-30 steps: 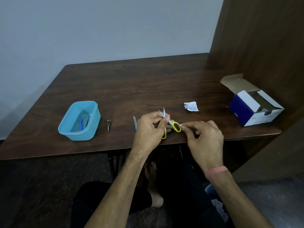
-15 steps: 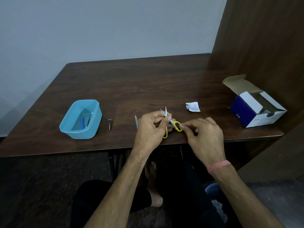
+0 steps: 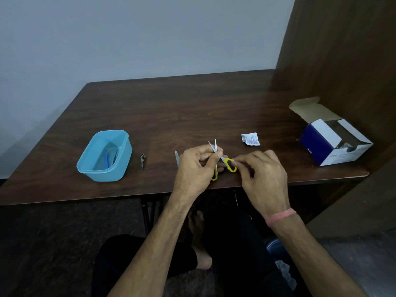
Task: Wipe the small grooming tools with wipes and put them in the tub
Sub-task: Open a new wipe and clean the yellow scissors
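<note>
I have the small scissors [image 3: 220, 162] between both hands just above the near edge of the table [image 3: 192, 108], blades parted and pointing away from me. My left hand [image 3: 194, 168] curls round them near the pivot, thumb and forefinger pinching where the blades cross; my right hand [image 3: 262, 175] pinches one yellow handle loop between fingertips. I cannot make out a wipe in either hand. I judge the scissors light and stiff, with slick steel blades and sharp tips, so the safe hold is on the plastic loops or at the pivot, never along the edges, and any wiping should run from pivot toward tip. The blue tub [image 3: 120, 161] sits well to the left, with a blue-handled tool already inside. Between it and my hands lie the nail clipper [image 3: 142, 160], and a nail file [image 3: 176, 157] partly hidden behind my left hand; I would need to carry the scissors over both. A torn wipe sachet [image 3: 251, 139] lies just beyond my right hand, and the open wipe box [image 3: 330, 144] stands far right.
</note>
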